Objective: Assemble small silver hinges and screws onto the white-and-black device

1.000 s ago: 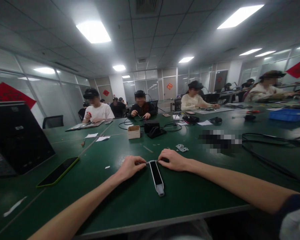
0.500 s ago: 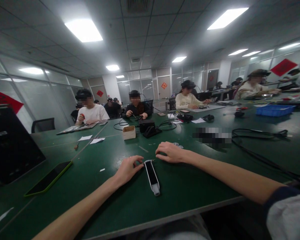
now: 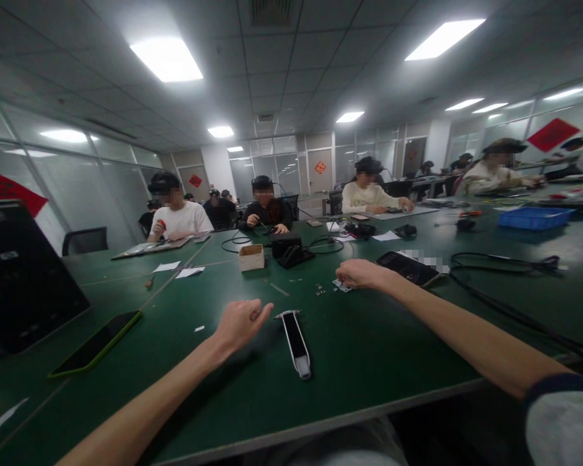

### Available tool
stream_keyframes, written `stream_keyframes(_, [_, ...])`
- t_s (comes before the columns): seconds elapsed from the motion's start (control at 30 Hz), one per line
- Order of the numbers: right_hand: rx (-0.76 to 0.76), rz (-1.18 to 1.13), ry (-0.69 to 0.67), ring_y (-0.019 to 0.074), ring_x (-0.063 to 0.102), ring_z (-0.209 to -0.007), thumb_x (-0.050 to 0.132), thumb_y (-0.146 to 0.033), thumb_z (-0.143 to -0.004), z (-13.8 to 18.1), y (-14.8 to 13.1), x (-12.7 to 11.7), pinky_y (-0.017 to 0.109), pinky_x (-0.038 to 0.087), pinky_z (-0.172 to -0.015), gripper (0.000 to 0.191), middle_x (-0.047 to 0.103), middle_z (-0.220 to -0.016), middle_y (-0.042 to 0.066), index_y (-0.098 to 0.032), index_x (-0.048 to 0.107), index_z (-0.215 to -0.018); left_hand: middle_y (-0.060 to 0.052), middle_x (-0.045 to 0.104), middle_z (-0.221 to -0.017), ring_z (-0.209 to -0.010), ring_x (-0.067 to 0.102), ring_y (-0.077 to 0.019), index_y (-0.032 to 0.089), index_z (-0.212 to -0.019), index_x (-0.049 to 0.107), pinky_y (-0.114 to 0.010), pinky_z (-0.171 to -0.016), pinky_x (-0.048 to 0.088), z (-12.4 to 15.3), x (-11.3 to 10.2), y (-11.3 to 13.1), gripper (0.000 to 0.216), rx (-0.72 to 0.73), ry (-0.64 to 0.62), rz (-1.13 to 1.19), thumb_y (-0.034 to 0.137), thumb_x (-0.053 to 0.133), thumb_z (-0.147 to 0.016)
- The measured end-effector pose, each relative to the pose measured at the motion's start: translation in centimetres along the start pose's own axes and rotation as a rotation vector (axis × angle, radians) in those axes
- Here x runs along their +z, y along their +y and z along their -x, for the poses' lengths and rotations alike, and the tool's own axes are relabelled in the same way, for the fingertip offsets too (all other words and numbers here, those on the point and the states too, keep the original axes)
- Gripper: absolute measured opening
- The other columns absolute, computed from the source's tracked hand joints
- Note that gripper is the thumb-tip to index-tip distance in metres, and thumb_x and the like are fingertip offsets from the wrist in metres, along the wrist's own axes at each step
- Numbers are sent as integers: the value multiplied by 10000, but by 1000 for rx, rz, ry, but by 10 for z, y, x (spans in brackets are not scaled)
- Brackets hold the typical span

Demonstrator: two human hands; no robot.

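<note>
A long, narrow object with a black middle and a pale frame (image 3: 295,343) lies on the green table (image 3: 379,362); a thin crosspiece sits at its far end. Just left of that end is my left hand (image 3: 243,325), apart from it, thumb stretched out and nothing visible in its grasp. My right hand (image 3: 362,274) reaches farther out, fingertips drawn together and down at a flat light-grey piece (image 3: 342,287). Whatever is between those fingertips is hidden. Several tiny metal parts (image 3: 319,290) lie to the left of my right hand.
A green-edged phone (image 3: 97,343) and a black HP case (image 3: 24,278) are at left. Beyond my hands stand a small box (image 3: 251,257) and a black device (image 3: 286,247). Black cables (image 3: 495,294) and a blue tray (image 3: 535,217) are at right. Co-workers sit opposite.
My right hand has moved right, onto the grey piece, uncovering the tiny metal parts. My left hand has drawn back slightly from the long object, which lies where it was.
</note>
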State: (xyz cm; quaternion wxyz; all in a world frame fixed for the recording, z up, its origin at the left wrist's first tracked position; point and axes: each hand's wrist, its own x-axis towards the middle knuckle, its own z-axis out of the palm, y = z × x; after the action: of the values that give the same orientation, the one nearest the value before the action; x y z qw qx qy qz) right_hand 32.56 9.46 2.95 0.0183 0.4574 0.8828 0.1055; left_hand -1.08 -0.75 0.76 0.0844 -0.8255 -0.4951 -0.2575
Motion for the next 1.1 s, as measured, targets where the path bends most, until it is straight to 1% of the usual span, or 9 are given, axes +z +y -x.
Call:
stream_keyframes(0.1, [-19,4,11,205,615,-883,591,-178,-795,-2,0,1,224,380,-627,172,663,-963,87,-207,687,-935,43,388,-473,-435,287,-86,178,-517,434,-245,-509,212,1,-3,2,502,11,-16,-6,475,362,-914])
stream_keyframes(0.27, [-26,0,22,200,614,-874,573,-172,-809,-1,2,2,221,365,-609,160,662,-954,92,-199,685,-921,41,384,-470,-435,294,-87,180,-511,431,-244,-510,214,2,-4,6,490,27,-39,9,448,360,-915])
stream_keyframes(0.43, [-24,7,3,209,614,-867,565,-155,-807,0,-1,1,229,369,-600,161,657,-948,95,-197,680,-913,45,353,-465,-432,303,-89,183,-507,412,-242,-508,215,2,-5,5,485,26,-63,-5,431,349,-919])
stream_keyframes(0.53, [-33,18,53,223,604,-893,573,-174,-810,1,-6,0,242,396,-635,165,642,-965,106,-186,672,-942,43,361,-470,-435,308,-92,183,-510,415,-243,-507,212,2,-4,4,475,36,-54,-1,421,359,-918])
stream_keyframes(0.63, [-81,4,155,226,589,-918,559,-213,-839,0,-17,2,268,424,-704,192,625,-990,116,-171,658,-998,42,388,-484,-443,325,-94,183,-536,429,-239,-509,228,2,-3,4,451,36,-66,4,410,361,-919])
stream_keyframes(0.73, [-177,-38,209,212,583,-916,532,-221,-870,-3,-31,8,279,431,-746,211,624,-987,107,-174,659,-1032,40,396,-500,-455,346,-96,183,-558,419,-234,-514,240,2,-2,3,421,44,-81,-14,395,363,-916])
stream_keyframes(0.87, [-286,-78,209,192,582,-891,505,-195,-890,-8,-44,16,274,425,-745,226,634,-970,87,-198,673,-1041,40,390,-507,-466,358,-97,185,-564,395,-228,-518,247,2,0,3,386,40,-97,-27,371,369,-901])
stream_keyframes(1.1, [-298,-46,189,190,581,-852,501,-255,-906,-13,-42,18,270,414,-731,214,646,-902,89,-172,693,-951,36,400,-513,-473,364,-97,185,-567,379,-224,-523,250,2,-1,3,367,47,-116,-19,355,362,-891])
